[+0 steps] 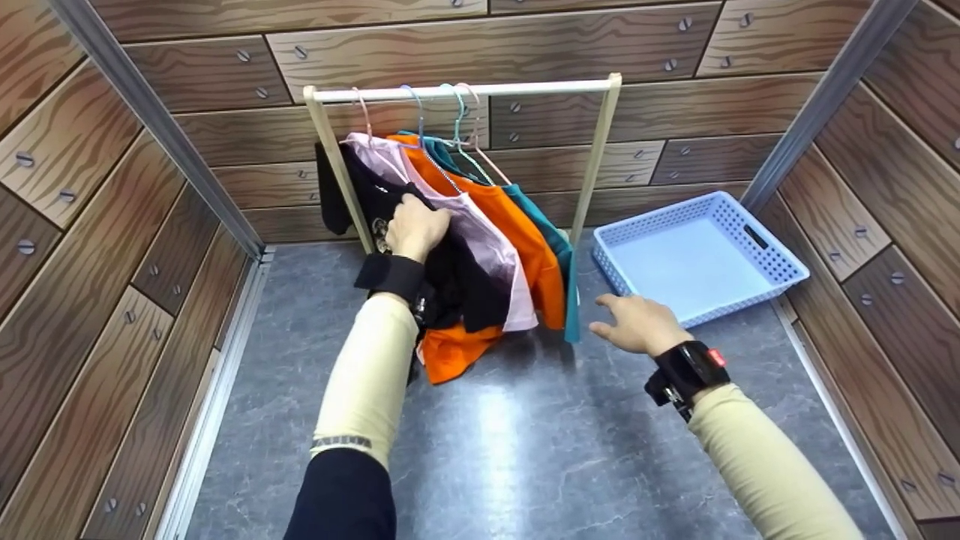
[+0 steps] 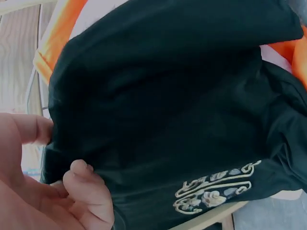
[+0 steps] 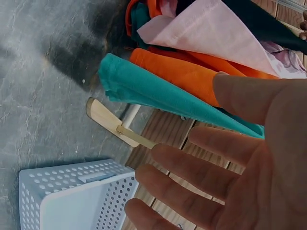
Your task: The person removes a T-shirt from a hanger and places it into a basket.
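My left hand [image 1: 416,225] pinches the neck area of a black T-shirt [image 2: 144,110] at the left of a small clothes rack [image 1: 480,91]. A printed design [image 2: 211,191] shows on the shirt's front. Behind it hang a light pink shirt [image 1: 480,240], an orange shirt [image 1: 517,247] and a teal shirt [image 1: 553,236]. Pastel wire hangers [image 1: 459,112] hook over the rail. Whether the black shirt has its own hanger is hidden. To the right of the garments, my right hand [image 1: 637,322] is held over the floor, fingers spread and holding nothing.
A light blue perforated basket [image 1: 694,251] stands on the floor right of the rack. An orange piece of cloth [image 1: 457,352] shows below the black shirt. Wood-patterned walls [image 1: 750,105] enclose the grey marbled floor [image 1: 555,450] on three sides.
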